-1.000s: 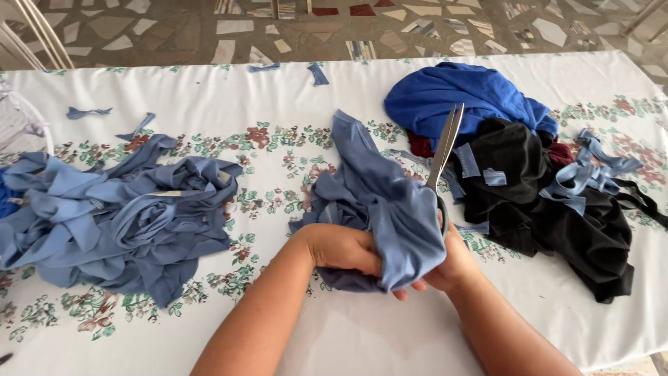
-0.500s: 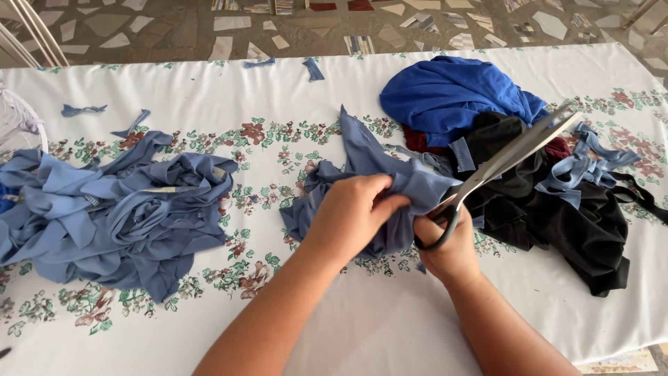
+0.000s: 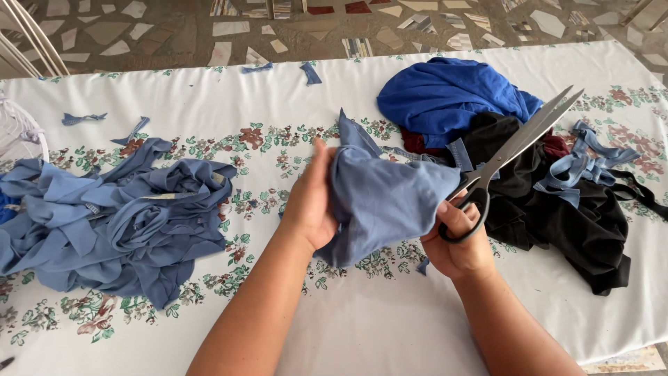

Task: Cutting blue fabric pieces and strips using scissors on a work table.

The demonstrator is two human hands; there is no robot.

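Observation:
My left hand (image 3: 309, 202) grips the left side of a light blue piece of cloth (image 3: 386, 195) and holds it up above the table. My right hand (image 3: 456, 240) pinches the cloth's right edge and holds large black-handled scissors (image 3: 511, 150) through the finger loops. The blades are nearly closed and point up and to the right, over a black garment (image 3: 563, 209).
A heap of light blue cloth pieces (image 3: 118, 216) lies at the left. A bright blue garment (image 3: 452, 97) and light blue strips (image 3: 584, 163) lie at the right on the floral tablecloth (image 3: 362, 327). Small scraps (image 3: 83, 118) dot the far side. Tiled floor lies beyond.
The cloth has been spread out and lifted between both hands. The scissors have swung from upright to pointing up-right, and my hands have moved apart.

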